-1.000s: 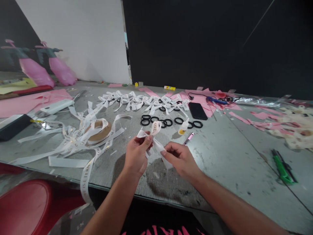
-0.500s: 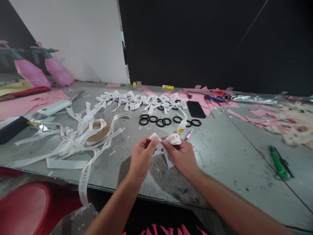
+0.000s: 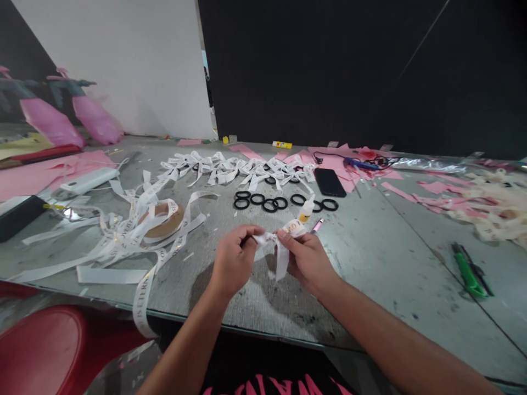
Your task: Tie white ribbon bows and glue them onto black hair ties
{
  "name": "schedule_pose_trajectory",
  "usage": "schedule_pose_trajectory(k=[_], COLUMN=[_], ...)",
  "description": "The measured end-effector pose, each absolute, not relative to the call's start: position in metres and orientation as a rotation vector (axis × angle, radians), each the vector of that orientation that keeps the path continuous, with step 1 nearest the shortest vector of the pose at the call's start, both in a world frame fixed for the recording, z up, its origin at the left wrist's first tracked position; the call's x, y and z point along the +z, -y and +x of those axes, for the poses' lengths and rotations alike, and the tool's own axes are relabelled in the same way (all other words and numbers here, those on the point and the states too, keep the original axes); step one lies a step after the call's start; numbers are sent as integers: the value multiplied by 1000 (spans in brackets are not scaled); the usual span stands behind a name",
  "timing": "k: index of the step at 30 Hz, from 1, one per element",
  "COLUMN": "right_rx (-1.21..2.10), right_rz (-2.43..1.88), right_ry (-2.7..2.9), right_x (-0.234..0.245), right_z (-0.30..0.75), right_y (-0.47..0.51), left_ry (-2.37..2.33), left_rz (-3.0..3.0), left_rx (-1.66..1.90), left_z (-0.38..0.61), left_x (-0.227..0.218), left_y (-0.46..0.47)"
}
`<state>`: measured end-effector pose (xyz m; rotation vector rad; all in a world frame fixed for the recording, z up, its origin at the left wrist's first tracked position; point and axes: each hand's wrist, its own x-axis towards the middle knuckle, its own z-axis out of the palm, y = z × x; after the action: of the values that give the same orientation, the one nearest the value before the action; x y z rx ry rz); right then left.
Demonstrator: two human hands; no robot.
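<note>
Between my two hands is a white printed ribbon (image 3: 282, 264), knotted in the middle into a bow with a tail hanging down. My left hand (image 3: 235, 257) pinches its left end between thumb and fingers. Closed on the lettered right loop, close to the knot, is my right hand (image 3: 308, 258). Just beyond the right hand stands a small glue bottle (image 3: 305, 209) with a yellow label. A pink pen-like stick (image 3: 317, 225) lies beside it. Several black rings (image 3: 269, 205) lie on the table past my hands.
Finished-looking white bows (image 3: 218, 167) are heaped behind the rings, beside a black phone (image 3: 330, 182). Tangled ribbon strips surround a cardboard roll (image 3: 173, 219) at left. A green cutter (image 3: 469, 271) lies at right. A red stool (image 3: 41, 351) stands below the table's front edge.
My left hand has moved left and slightly away from my right hand, drawing the ribbon's left end out. The knot between the hands now shows, and the tail hangs more openly.
</note>
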<state>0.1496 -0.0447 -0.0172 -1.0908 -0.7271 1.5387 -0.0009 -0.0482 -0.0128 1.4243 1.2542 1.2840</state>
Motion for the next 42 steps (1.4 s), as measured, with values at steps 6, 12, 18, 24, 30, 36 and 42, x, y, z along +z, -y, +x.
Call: schedule_pose_trajectory(k=[6, 12, 18, 24, 30, 36, 42], right_rx=[1524, 1542, 1200, 1480, 1379, 927, 822], right_rz=[-1008, -1041, -1205, -1104, -1140, -1170, -1212], right_ry=[686, 847, 1274, 931, 1151, 1686, 1677], right_x=[-10, -15, -13, -16, -19, -13, -10], right_z=[149, 148, 153, 153, 157, 158, 157], right_y=[44, 46, 51, 50, 48, 54, 55], left_ry=[-963, -1175, -1275, -984, -1101, -1224, -1266], left_rz=[1130, 1270, 1225, 1112, 1341, 1399, 1291], left_rx=[1245, 1207, 1312, 1224, 1015, 1099, 1327], left_z=[1, 0, 1, -11, -20, -12, 3], left_x=[-14, -6, -11, -1, 11, 10, -8], left_y=[52, 52, 49, 55, 54, 51, 49])
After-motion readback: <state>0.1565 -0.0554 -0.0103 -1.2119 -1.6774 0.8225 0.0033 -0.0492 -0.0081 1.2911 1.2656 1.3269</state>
